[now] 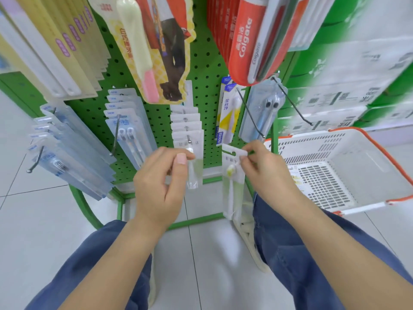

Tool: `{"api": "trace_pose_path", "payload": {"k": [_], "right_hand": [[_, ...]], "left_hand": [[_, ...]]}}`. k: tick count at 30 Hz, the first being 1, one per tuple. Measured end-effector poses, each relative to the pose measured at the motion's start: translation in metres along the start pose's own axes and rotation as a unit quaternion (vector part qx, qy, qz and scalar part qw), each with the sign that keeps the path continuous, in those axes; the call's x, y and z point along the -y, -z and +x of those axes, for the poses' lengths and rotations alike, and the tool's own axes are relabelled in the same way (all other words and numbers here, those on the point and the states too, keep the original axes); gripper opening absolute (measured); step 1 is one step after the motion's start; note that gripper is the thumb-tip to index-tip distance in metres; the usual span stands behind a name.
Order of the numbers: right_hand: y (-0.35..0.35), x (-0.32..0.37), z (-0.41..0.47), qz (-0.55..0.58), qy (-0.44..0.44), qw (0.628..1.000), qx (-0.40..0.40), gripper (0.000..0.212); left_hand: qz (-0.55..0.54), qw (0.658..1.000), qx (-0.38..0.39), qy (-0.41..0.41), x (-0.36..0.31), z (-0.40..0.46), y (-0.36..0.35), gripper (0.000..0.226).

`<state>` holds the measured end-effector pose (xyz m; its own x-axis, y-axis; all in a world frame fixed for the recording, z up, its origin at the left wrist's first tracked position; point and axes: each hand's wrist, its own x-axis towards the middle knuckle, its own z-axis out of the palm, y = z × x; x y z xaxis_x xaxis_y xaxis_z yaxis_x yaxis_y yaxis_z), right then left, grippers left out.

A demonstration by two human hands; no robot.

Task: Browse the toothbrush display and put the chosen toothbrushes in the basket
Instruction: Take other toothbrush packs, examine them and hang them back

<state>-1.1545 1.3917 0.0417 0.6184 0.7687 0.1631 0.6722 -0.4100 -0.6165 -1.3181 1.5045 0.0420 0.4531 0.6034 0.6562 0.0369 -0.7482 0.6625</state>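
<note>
A green pegboard display (201, 70) carries hanging toothbrush packs. My right hand (263, 168) pinches the top of a clear pack with a white-and-yellow toothbrush (232, 182), held free of the hooks just right of centre. My left hand (163, 182) pinches the front pack of a hanging row of the same white packs (192, 166) on the lower middle hook. A white basket with orange handles (348, 151) stands on the floor to the right; a pack lies at its bottom left.
Blue-and-clear packs (131, 135) hang at left, a red Colgate pack (245, 39) and a blue pack with googly eyes (266, 110) at upper right. Bare metal hooks (292, 101) stick out near the basket. Green-and-white boxes (348, 86) fill the right shelf. My knees are below.
</note>
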Motion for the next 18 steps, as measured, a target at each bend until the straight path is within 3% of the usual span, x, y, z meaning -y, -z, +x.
{"api": "trace_pose_path", "payload": {"k": [3,7,10,12,14,18], "right_hand": [[0.011,-0.011,-0.027,0.121,-0.069,0.99,-0.007,0.009],[0.015,-0.015,-0.044,0.349,-0.178,0.92,-0.031,0.016],[0.018,-0.015,-0.035,0.419,-0.236,0.877,-0.019,0.014],[0.017,-0.017,-0.029,0.442,-0.264,0.857,-0.007,0.015],[0.013,-0.019,-0.026,0.47,-0.289,0.834,-0.005,0.016],[0.007,-0.023,-0.029,0.525,-0.318,0.789,-0.014,0.012]], "left_hand": [[-0.01,0.994,0.109,0.001,-0.007,-0.017,-0.014,0.029],[-0.01,0.965,0.247,0.083,-0.014,-0.028,-0.027,0.037],[-0.019,0.894,0.408,0.182,-0.007,-0.03,-0.027,0.065],[0.018,0.856,0.483,0.184,0.001,-0.031,-0.027,0.073],[0.067,0.85,0.493,0.175,0.006,-0.03,-0.027,0.072],[0.107,0.883,0.419,0.18,0.008,-0.028,-0.026,0.058]]}}
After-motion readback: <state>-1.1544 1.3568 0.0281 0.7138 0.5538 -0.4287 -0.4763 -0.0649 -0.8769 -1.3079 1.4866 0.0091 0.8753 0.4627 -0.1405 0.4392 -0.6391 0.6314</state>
